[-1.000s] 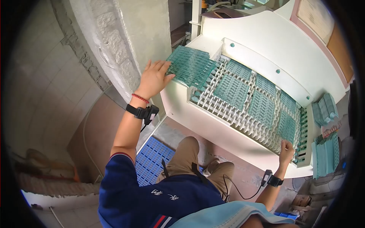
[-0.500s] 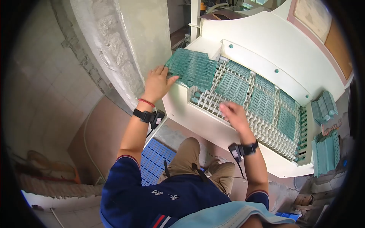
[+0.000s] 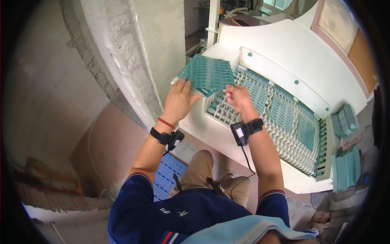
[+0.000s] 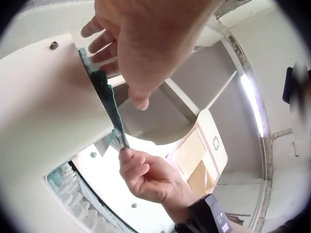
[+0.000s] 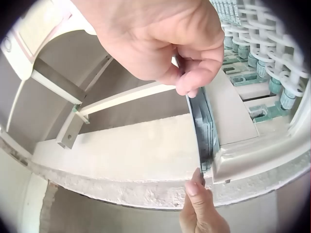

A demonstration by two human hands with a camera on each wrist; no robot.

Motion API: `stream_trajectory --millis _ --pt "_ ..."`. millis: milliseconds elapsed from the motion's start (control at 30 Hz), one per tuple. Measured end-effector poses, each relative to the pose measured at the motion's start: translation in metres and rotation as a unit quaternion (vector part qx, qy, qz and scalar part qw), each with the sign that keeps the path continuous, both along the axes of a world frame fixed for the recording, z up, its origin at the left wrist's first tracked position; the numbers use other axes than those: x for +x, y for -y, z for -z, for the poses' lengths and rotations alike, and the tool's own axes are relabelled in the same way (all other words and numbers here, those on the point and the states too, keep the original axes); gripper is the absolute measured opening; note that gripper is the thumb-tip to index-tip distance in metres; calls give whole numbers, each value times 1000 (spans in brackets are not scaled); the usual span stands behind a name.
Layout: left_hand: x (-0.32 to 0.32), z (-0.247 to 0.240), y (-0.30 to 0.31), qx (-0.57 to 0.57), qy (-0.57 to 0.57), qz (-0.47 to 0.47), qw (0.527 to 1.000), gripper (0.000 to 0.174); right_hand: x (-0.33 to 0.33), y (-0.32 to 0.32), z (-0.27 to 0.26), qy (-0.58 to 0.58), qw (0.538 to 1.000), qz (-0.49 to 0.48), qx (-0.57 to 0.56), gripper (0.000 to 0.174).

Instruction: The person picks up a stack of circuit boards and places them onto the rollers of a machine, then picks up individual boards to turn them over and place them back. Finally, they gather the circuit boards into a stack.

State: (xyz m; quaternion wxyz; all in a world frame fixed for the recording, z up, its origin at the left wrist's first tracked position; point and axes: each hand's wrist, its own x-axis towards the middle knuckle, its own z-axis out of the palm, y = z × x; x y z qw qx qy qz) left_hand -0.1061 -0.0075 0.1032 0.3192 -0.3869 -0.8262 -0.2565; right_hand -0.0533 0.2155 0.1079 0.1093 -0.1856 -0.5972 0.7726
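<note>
A green translucent plastic grid panel [image 3: 211, 72] lies turned at an angle on top of a stack of similar panels [image 3: 184, 73], at the left end of a white machine. My right hand [image 3: 240, 99] pinches the near right corner of that panel between thumb and fingers. At the near left edge of the stack, my left hand [image 3: 178, 102] rests with its fingers extended and its thumb apart. Seen edge-on in the right wrist view, the panels [image 5: 206, 128] run between both hands. Beside the stack, a white link conveyor belt [image 3: 280, 146] carries several green panels [image 3: 281, 112].
The machine's raised white cover [image 3: 276, 40] curves up behind the belt. Bent green pieces [image 3: 346, 168] stand off its right end. A concrete pillar [image 3: 160, 44] rises close on the left. A blue slotted mat [image 3: 166, 173] lies on the floor by the person's legs.
My right hand has come left from the belt's right end to the stack and taken hold of a panel corner. The top panel has turned, and my left hand has shifted slightly right.
</note>
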Motion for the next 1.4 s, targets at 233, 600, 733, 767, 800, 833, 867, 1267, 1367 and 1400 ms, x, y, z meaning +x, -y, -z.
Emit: stream_trajectory --millis 233,600,733,767,800,833,867,1267,1367,1400 --pt "53 24 -3 178 199 123 956 43 81 -10 16 -69 994 48 -72 11" --pt "134 105 -59 336 779 390 357 32 248 12 101 -33 976 181 -116 7" --pt "144 103 -68 276 790 328 438 25 266 12 102 16 976 213 -37 9" --pt "145 98 -69 274 790 327 440 25 267 12 101 12 974 224 -10 9" --pt "144 93 -70 249 780 306 485 23 268 13 101 7 972 235 17 9" --pt "142 89 -71 223 767 284 530 22 269 12 102 6 972 236 14 9" --pt "140 89 -73 221 766 283 532 22 270 11 102 4 971 239 31 9" --pt "77 85 -84 225 707 207 638 29 302 -40 107 -25 931 350 -101 7" --pt "64 100 -82 19 436 71 897 38 315 -55 106 29 927 373 -27 10" --pt "71 92 -81 19 436 73 897 38 322 -61 110 42 923 383 -6 12"
